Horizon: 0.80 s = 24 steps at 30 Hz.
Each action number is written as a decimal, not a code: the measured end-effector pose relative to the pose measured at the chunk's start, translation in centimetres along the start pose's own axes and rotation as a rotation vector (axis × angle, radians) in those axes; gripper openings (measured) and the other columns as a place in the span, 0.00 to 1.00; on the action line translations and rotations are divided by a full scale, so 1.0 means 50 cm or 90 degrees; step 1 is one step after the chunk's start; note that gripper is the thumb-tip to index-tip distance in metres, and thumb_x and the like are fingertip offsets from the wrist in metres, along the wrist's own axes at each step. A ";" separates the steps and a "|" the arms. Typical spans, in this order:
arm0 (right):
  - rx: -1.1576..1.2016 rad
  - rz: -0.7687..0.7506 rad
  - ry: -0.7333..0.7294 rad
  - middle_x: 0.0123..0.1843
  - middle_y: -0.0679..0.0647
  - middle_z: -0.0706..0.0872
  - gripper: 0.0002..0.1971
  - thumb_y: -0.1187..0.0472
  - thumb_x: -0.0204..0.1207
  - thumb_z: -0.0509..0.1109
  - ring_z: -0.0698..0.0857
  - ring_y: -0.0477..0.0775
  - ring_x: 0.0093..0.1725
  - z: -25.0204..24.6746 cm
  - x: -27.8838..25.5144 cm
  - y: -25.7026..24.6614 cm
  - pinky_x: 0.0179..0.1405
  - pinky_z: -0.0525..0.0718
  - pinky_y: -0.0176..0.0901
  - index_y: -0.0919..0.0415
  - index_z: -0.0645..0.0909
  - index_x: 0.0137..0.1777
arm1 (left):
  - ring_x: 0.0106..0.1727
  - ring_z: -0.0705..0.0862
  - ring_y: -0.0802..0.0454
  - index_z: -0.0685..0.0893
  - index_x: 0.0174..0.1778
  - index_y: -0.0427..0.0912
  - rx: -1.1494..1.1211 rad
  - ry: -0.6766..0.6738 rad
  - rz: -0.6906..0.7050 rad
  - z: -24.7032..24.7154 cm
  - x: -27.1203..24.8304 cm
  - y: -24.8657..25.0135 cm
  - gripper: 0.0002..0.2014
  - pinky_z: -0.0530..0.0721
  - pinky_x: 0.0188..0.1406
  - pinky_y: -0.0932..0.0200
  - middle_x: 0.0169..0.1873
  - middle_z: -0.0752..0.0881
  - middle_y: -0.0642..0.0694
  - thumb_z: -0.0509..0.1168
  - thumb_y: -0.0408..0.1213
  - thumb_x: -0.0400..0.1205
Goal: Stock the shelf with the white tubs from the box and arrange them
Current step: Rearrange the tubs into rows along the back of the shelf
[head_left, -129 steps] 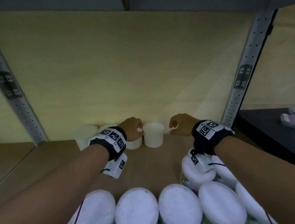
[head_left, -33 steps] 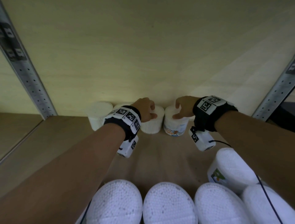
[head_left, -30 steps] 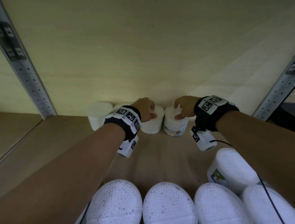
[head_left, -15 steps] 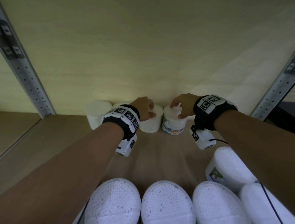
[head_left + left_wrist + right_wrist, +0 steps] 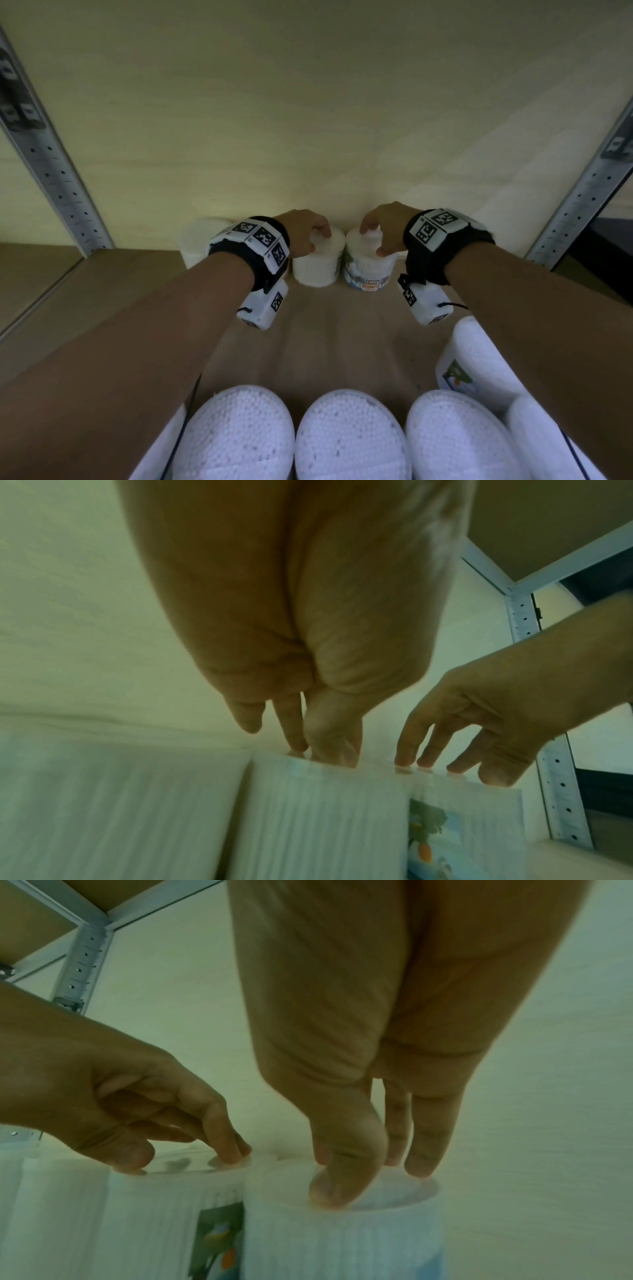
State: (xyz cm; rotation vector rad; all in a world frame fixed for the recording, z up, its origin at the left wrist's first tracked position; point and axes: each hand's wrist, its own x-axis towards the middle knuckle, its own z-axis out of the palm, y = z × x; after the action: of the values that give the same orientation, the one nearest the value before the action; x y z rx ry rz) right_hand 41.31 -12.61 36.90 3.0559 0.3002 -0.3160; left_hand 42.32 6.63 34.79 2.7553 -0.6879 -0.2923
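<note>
Along the back wall of the shelf [image 5: 102, 301], a left-end tub [image 5: 197, 240] stands placed. Next, the left hand [image 5: 301, 233] has curled fingers [image 5: 291, 723] gripping the plain tub [image 5: 318, 265] by its lid. Touching it, the labelled tub [image 5: 368, 274] is gripped likewise by the right hand [image 5: 385, 228]. Stocking looks barely begun: many front tubs [image 5: 349, 442] wait nearest the camera, and the row needs filling rightward.

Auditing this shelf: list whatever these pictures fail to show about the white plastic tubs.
- Head view: the black-and-white left wristband hides whatever stands beside the leftmost white round plastic tub.
- Head view: the bottom edge crops the near white tubs; no count possible.
- Left wrist view: blur smears the picture on the labelled tub.
</note>
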 end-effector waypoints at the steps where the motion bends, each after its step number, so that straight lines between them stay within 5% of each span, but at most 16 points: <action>1: 0.002 0.002 0.003 0.73 0.56 0.75 0.27 0.62 0.72 0.76 0.77 0.59 0.71 0.001 0.000 0.001 0.70 0.77 0.50 0.56 0.76 0.72 | 0.74 0.73 0.43 0.77 0.69 0.43 0.008 -0.003 0.002 -0.001 0.000 0.003 0.22 0.73 0.70 0.52 0.75 0.73 0.42 0.61 0.24 0.80; 7: 0.017 0.006 0.004 0.74 0.56 0.75 0.27 0.62 0.72 0.76 0.77 0.59 0.71 0.004 0.001 0.004 0.69 0.77 0.48 0.56 0.76 0.72 | 0.73 0.72 0.40 0.76 0.69 0.42 0.010 0.003 -0.002 0.002 0.003 0.014 0.23 0.74 0.67 0.50 0.73 0.70 0.40 0.59 0.23 0.79; 10: 0.029 0.014 0.001 0.73 0.57 0.76 0.27 0.64 0.71 0.77 0.78 0.61 0.70 0.003 0.004 0.002 0.70 0.79 0.52 0.57 0.77 0.71 | 0.69 0.72 0.40 0.75 0.68 0.41 0.059 0.116 -0.036 0.015 0.004 0.020 0.18 0.74 0.65 0.49 0.67 0.72 0.40 0.61 0.41 0.83; 14: 0.027 0.019 0.004 0.72 0.57 0.76 0.26 0.65 0.70 0.78 0.79 0.62 0.69 0.004 0.008 0.000 0.69 0.79 0.55 0.57 0.78 0.69 | 0.69 0.73 0.40 0.76 0.67 0.40 0.134 0.168 -0.080 0.039 0.005 0.024 0.27 0.74 0.67 0.42 0.65 0.75 0.40 0.60 0.57 0.81; 24: 0.035 0.019 -0.007 0.72 0.58 0.77 0.28 0.65 0.70 0.78 0.79 0.63 0.68 0.004 0.013 0.003 0.68 0.79 0.55 0.57 0.77 0.70 | 0.73 0.73 0.40 0.73 0.73 0.41 0.049 0.049 -0.047 0.018 0.009 0.013 0.22 0.72 0.70 0.50 0.74 0.71 0.40 0.64 0.40 0.83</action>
State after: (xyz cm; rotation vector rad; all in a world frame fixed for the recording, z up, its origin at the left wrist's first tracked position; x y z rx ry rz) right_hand 41.93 -12.65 36.59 3.1089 0.2494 -0.3441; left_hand 42.19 5.66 34.08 2.8525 -0.5917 -0.1772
